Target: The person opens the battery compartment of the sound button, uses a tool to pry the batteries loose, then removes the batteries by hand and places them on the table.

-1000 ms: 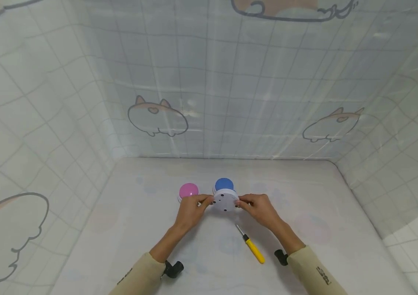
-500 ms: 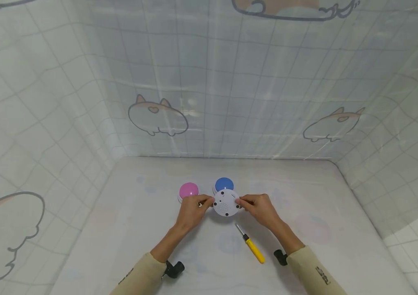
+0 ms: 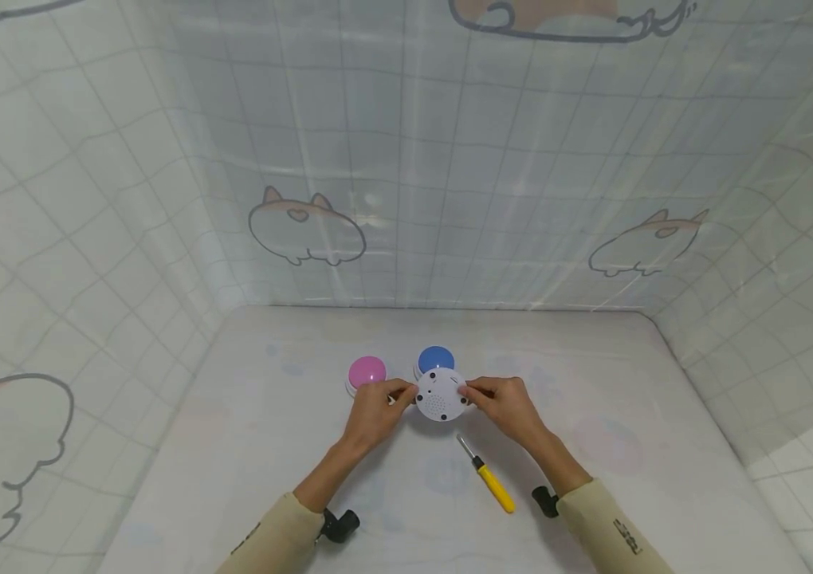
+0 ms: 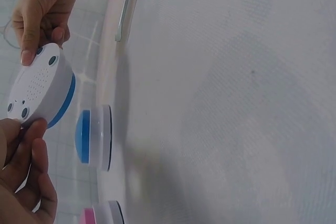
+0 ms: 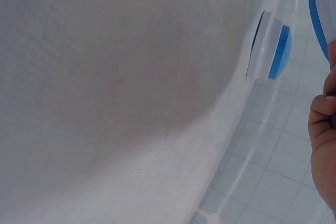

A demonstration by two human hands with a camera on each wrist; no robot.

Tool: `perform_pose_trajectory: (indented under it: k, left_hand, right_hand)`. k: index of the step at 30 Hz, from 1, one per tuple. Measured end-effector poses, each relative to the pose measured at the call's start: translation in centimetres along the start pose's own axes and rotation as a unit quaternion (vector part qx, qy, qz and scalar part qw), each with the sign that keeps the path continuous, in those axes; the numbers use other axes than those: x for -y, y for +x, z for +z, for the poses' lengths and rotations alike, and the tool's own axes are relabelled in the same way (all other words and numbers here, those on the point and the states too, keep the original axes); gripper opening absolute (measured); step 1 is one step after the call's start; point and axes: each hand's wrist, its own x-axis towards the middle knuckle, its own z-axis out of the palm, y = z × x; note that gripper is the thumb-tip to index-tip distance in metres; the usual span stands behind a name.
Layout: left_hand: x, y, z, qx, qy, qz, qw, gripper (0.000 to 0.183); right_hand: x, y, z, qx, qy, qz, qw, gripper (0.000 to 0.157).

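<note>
Between both hands, off the table, is a round white push-button device [image 3: 440, 396] with a blue top, its underside turned toward the head camera. That underside shows small speaker holes and several dark screw holes or feet. My left hand [image 3: 373, 414] pinches its left edge; my right hand [image 3: 508, 406] pinches the right edge, thumb on the underside. In the left wrist view the held device [image 4: 39, 85] shows its blue face pointing away. Just behind it stands a second button with a blue dome [image 3: 436, 359], partly covered. A pink-domed button [image 3: 367, 371] sits behind my left hand.
A screwdriver [image 3: 492, 482] with a yellow handle lies on the white table [image 3: 270, 454] in front of the hands, tip toward the held device. Dark wrist cameras [image 3: 339, 526] hang by the sleeves. A grid-patterned curtain [image 3: 449, 175] closes off the back and sides.
The held device has tilted so its underside faces the head camera more fully, and it sits slightly nearer. Both hands keep their hold and barely move. Screwdriver and other buttons stay put.
</note>
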Motion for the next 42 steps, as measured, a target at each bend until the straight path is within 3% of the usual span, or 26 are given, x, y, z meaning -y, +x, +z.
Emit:
perform_pose_trajectory:
  k: [7,16,22,27,34,42]
  left_hand:
    - [-0.1,-0.1,0.1,0.003,-0.014,-0.004,0.9999,0.015]
    - [-0.1,-0.1,0.2,0.004,-0.037,-0.004,0.9993,0.015]
    - [0.0,-0.2,0.6,0.007,-0.058,0.009,0.9983,0.018]
    - [-0.1,-0.2,0.9,0.011,-0.053,0.015,0.9984,0.018]
    - [-0.4,-0.4,1.0,0.032,-0.047,0.004,0.9984,0.02]
    - [-0.1,-0.2,0.9,0.045,-0.039,0.001,0.9982,0.019]
  right_hand:
    - [0.1,0.0,0.1,-0.012,0.001,-0.016,1.0,0.025]
    - [0.0,0.0,0.0,-0.021,-0.016,-0.078,0.997,0.034]
    - [-0.4,0.0,0.0,0.004,-0.009,-0.095,0.995,0.053]
    - [-0.6,0.2,-0.1,0.025,0.012,-0.101,0.994,0.058]
    - [-0.5,0.2,0.0,0.06,-0.001,-0.107,0.992,0.069]
    - [-0.2,0.0,0.2,0.072,-0.005,-0.113,0.991,0.064]
